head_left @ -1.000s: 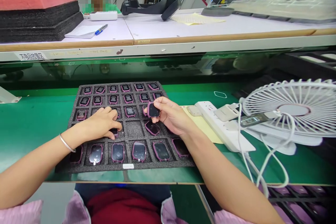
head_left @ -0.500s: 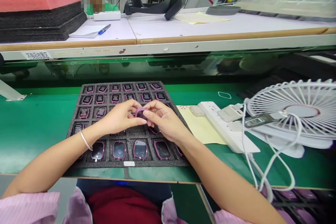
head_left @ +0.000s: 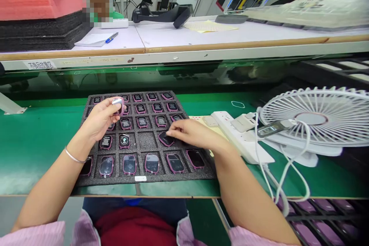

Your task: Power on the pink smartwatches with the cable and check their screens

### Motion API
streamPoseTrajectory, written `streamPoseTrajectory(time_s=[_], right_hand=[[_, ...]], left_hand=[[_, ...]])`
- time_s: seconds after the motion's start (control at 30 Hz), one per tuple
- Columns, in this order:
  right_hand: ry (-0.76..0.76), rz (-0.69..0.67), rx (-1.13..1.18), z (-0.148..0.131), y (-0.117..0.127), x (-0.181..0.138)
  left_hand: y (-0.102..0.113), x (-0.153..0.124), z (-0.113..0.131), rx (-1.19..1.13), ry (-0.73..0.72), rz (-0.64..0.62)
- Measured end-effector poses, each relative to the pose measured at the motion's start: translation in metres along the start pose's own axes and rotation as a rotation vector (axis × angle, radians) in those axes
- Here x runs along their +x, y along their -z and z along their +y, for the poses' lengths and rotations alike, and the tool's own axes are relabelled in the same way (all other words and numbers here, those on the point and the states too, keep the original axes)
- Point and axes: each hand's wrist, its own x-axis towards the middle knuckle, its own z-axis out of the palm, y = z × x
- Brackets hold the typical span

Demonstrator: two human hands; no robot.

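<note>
Raised over the far left part of a dark foam tray (head_left: 141,179), my left hand (head_left: 100,117) pinches a purple-framed smartwatch (head_left: 118,104). Its shiny face catches the light. My right hand (head_left: 190,132) is low over the tray's right side, thumb and fingertips at the upper right edge of another smartwatch (head_left: 166,138), which sits slanted in its slot; the undersides of these fingers are hidden. Left of that watch is a bare slot (head_left: 146,140). Rows of similar watches fill other slots, several with lit text screens; those in the front row (head_left: 129,164) are dark.
Right of the tray are a yellow sheet, a white power strip (head_left: 227,123) with plugs, looping white cables and a white fan (head_left: 311,119). A raised shelf (head_left: 161,40) runs across the back, with foam stacks (head_left: 40,27) at left. A person sits beyond it.
My hands have separated. The left has carried the smartwatch left and up, while the right has come down to the slanted watch. More of the tray's middle shows.
</note>
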Motion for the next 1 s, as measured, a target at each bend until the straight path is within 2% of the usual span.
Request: streamPoseTrajectory(time_s=[0.07,0.13,0.3,0.37,0.53,0.6,0.7,0.83,1.0], right_hand=[[0.001,-0.03,-0.092,-0.007,-0.007,-0.001],[0.019,0.019,-0.159,-0.013,-0.013,-0.002],[0.055,0.032,-0.059,-0.018,-0.016,0.0],[0.068,0.048,0.161,-0.02,-0.013,0.003],[0.054,-0.004,1.105,-0.038,-0.001,0.015],[0.015,-0.037,1.32,-0.049,0.001,0.023],[0.008,-0.102,1.493,-0.061,-0.004,0.034],[0.04,-0.233,1.6,-0.064,-0.025,0.044],[0.078,-0.24,1.6,-0.053,-0.044,0.044]], left_hand=[[0.004,0.0,0.002,-0.013,-0.01,0.054],[0.007,0.0,0.003,-0.007,-0.03,0.1],[0.012,-0.003,0.011,0.026,-0.114,0.173],[0.011,-0.006,0.016,0.06,-0.13,0.164],[0.002,-0.008,0.02,0.111,-0.126,0.1],[-0.001,-0.007,0.015,0.114,-0.127,0.073],[-0.003,-0.003,-0.002,0.168,-0.114,0.073],[-0.004,-0.003,-0.029,0.369,-0.128,0.09],[-0.004,-0.006,-0.048,0.594,-0.193,-0.003]])
